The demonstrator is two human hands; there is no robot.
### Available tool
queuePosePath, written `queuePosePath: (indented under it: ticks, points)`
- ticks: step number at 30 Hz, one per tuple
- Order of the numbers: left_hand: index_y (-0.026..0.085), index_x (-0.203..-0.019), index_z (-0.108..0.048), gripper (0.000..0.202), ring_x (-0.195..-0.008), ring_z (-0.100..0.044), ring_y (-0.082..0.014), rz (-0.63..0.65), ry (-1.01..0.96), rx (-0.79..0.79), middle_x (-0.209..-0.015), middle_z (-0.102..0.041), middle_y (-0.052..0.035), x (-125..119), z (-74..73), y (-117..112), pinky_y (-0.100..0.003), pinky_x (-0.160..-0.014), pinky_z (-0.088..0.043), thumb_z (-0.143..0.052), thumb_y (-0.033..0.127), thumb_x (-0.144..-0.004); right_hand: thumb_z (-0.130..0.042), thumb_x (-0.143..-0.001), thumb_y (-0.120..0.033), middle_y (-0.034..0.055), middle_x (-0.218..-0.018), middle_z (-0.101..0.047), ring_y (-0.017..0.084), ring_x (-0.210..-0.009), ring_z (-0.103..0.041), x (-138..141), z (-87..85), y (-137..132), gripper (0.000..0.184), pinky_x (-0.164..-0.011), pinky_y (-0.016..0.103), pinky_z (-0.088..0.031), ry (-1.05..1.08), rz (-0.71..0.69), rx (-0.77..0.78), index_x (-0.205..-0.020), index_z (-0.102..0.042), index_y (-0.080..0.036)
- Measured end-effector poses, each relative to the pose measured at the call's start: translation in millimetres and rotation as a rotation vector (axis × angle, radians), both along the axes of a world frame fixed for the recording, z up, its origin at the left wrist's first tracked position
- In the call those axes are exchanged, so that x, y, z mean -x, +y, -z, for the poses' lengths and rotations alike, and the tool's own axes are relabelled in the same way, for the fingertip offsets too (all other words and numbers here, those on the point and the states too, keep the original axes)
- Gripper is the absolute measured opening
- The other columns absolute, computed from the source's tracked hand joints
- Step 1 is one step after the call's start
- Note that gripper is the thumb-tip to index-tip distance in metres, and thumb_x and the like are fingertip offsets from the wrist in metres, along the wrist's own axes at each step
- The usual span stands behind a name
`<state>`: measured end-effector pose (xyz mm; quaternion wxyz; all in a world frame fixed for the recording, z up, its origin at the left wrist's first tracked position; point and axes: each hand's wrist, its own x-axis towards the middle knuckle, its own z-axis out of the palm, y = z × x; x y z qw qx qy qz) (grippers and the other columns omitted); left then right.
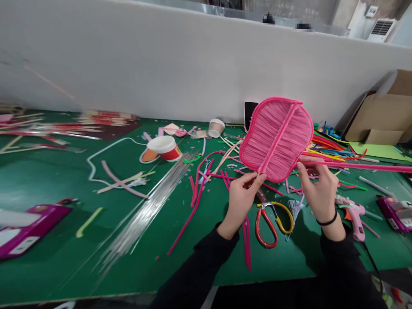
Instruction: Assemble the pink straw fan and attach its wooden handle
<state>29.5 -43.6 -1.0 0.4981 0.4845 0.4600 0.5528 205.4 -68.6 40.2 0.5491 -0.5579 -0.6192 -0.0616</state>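
Observation:
I hold up a pink fan-shaped piece point(277, 137) made of pipe cleaners, with a raised rib down its middle and a pink rim. My left hand point(243, 197) pinches its lower end at the base of the rib. My right hand point(317, 189) is closed on its lower right edge, where a long pink pipe cleaner point(360, 166) runs off to the right. Both hands hover above the green table point(58, 180).
Red and yellow scissors point(270, 219) lie under my hands. A pink glue gun point(354, 214) lies to the right, loose pipe cleaners point(206, 180) and thin wires point(151, 206) to the left, paper cups point(165, 148) further back. Cardboard boxes point(383, 116) stand at the right.

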Motion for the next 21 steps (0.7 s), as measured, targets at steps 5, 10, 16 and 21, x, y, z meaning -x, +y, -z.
queuePosePath:
  ticks: [5, 10, 16, 21]
  points:
    - [0.014, -0.065, -0.066, 0.035, -0.057, -0.042, -0.0093, -0.028, 0.018, 0.002, -0.059, -0.05, 0.0036, -0.4, 1.1, -0.3, -0.022, -0.054, -0.036, -0.079, 0.046, -0.07, -0.062, -0.093, -0.029, 0.003, -0.087, -0.075, 0.014, -0.067, -0.069, 0.0, 1.7, 2.5, 0.011, -0.066, 0.026, -0.056, -0.001, -0.016, -0.014, -0.094, -0.068, -0.02]
    - [0.014, -0.066, -0.067, 0.036, -0.057, -0.043, -0.0098, -0.046, 0.03, 0.002, -0.059, -0.052, 0.0034, -1.4, 0.5, -1.1, -0.022, -0.053, -0.037, -0.079, 0.048, -0.068, -0.061, -0.092, -0.029, 0.0031, -0.085, -0.075, 0.014, -0.064, -0.068, 0.0, 3.3, 2.0, 0.011, -0.064, 0.027, -0.055, -0.046, 0.016, -0.024, -0.093, -0.067, -0.02]
    - [0.014, -0.063, -0.062, 0.039, -0.055, -0.037, -0.0082, -0.028, 0.052, 0.0, -0.057, -0.044, 0.0046, -1.2, -0.3, -2.0, -0.021, -0.05, -0.031, -0.077, 0.049, -0.07, -0.06, -0.093, -0.029, 0.0036, -0.087, -0.075, 0.015, -0.065, -0.068, 1.1, 6.9, 0.5, 0.011, -0.064, 0.028, -0.055, -0.041, 0.022, -0.022, -0.094, -0.067, -0.02]
    - [0.014, -0.064, -0.062, 0.038, -0.056, -0.037, -0.0081, -0.041, 0.03, 0.023, -0.058, -0.045, 0.0043, -0.9, -0.2, -2.0, -0.021, -0.05, -0.031, -0.078, 0.048, -0.07, -0.063, -0.091, -0.028, 0.0035, -0.088, -0.075, 0.015, -0.07, -0.07, 1.6, 14.0, -1.3, 0.008, -0.066, 0.027, -0.057, 0.038, 0.01, -0.036, -0.093, -0.068, -0.021]
